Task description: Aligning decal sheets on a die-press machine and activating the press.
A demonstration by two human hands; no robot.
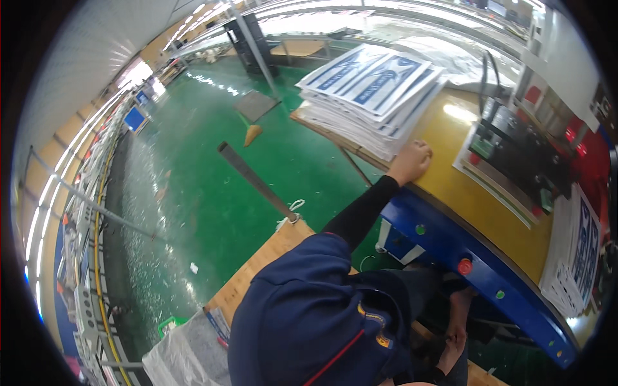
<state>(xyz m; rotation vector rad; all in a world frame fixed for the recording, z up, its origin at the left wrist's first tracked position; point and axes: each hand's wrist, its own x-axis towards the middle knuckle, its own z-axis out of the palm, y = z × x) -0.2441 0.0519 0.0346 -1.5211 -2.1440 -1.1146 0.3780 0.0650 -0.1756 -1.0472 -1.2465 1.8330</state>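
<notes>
My left hand [411, 162] rests on the yellow tabletop [450, 151] near its edge, fingers curled in, with nothing visible in them. It lies beside the near corner of a tall stack of white printed sheets [373, 83] with blue markings. My right hand [452, 347] is low by my lap, against bare skin that looks like my lower leg; its fingers are hard to make out. To the right of my left hand, a dark press-like machine [524, 145] stands over a white sheet [496, 186] on the table.
Another pile of blue-printed sheets [573, 257] sits at the table's right end. The blue front panel [438, 241] carries a red button [465, 266] and green ones. A wooden seat or bench [257, 264] and a metal post [254, 180] stand at left on green floor.
</notes>
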